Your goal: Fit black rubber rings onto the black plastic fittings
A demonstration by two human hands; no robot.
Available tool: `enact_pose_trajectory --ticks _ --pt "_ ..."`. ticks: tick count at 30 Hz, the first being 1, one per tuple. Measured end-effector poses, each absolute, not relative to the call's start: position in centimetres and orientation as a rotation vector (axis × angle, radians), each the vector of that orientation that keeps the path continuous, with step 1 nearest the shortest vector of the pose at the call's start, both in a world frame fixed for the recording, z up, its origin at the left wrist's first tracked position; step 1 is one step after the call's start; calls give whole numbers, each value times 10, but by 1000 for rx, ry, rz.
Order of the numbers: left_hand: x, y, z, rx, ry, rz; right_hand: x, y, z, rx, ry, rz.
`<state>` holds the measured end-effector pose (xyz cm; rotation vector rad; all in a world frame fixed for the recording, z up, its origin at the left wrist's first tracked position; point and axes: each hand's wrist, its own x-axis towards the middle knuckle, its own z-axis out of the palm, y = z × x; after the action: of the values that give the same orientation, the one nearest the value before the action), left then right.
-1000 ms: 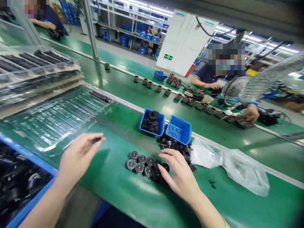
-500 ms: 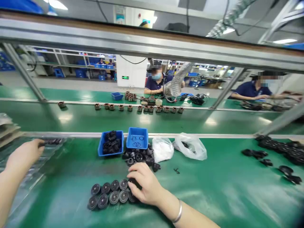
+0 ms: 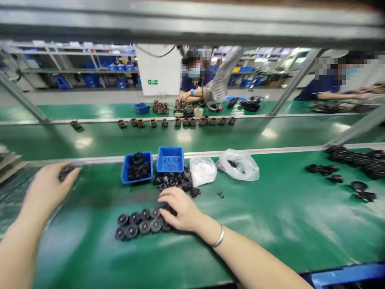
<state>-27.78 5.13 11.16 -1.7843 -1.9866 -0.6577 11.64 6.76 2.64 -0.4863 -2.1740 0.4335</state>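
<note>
Two rows of round black ribbed parts [image 3: 144,227] lie on the green bench in front of me. My right hand [image 3: 180,209], with a silver bangle on its wrist, curls its thumb and fingers around a part at the right end of the rows. That part is mostly hidden by the hand. Off to the left, my left hand [image 3: 49,184] has its thumb and fingers around small black parts [image 3: 66,171] over clear plastic sheeting. How many it holds is unclear. Past my right hand sits a heap of black cup-shaped parts [image 3: 173,180].
Behind the heap are a blue bin of black parts [image 3: 122,172] and a blue bin with thin rings [image 3: 171,149]. Beside them lie a white bag [image 3: 203,170] and a clear bag [image 3: 249,168]. Black parts [image 3: 355,158] pile up at right. Two co-workers sit opposite.
My left hand has moved right, onto the small black parts, with its thumb now extended. My right hand stays at the end of the rows. The view has tilted down.
</note>
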Motion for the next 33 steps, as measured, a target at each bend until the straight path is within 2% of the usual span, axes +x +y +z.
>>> enact_pose_trajectory --ticks 6,14,21,33 --pt "-187 -24 57 -2687 -1986 -599 117 65 23 -391 -2382 593" --pt "-140 -34 -16 -2792 -1763 -809 108 49 23 -271 -2599 347" --pt "-78 -30 -19 -2839 -1599 -840 159 29 29 -386 -2620 225" --pt "102 7 -29 -2975 -1026 -998 319 -2 26 -824 -2567 82"
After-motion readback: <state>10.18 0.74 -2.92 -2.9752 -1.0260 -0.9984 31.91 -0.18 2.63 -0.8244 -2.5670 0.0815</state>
